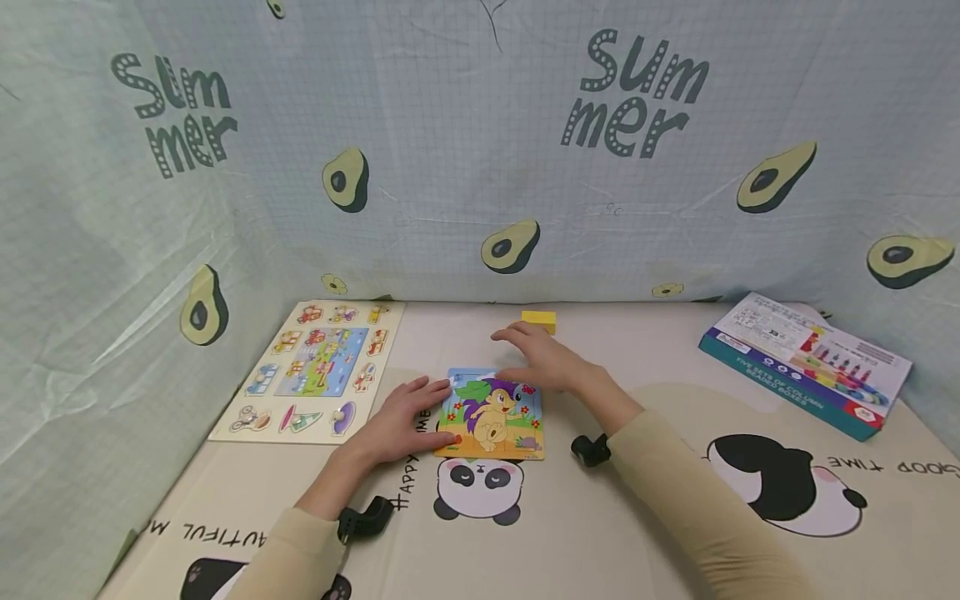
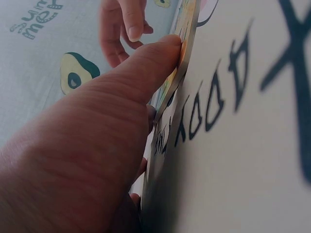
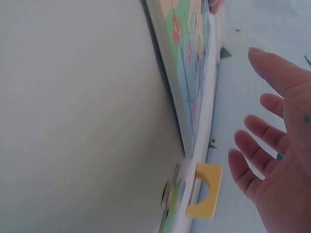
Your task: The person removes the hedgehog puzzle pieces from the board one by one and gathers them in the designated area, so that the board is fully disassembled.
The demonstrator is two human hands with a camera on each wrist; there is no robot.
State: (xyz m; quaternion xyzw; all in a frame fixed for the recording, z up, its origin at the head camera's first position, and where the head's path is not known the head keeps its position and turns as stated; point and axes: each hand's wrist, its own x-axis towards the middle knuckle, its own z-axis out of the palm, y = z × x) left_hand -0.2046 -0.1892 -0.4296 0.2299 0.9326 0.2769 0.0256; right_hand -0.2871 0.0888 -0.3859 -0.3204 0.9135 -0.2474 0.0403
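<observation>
A square hedgehog picture board lies flat on the panda-print cloth. Along its left side is my left hand, thumb resting on the lower left corner and fingers stretched toward the upper left. The left wrist view shows this thumb of my left hand touching the face of the board near its edge. My right hand is raised over the board's upper right corner, holding nothing. In the right wrist view, the fingers of my right hand are spread and slightly bent, apart from the board.
At the left lies a larger board with vehicle and toy pictures. Behind my right hand stands a yellow block, with an arched cutout in the right wrist view. A printed box lies at the right. Avocado-print sheeting hangs behind and at the sides.
</observation>
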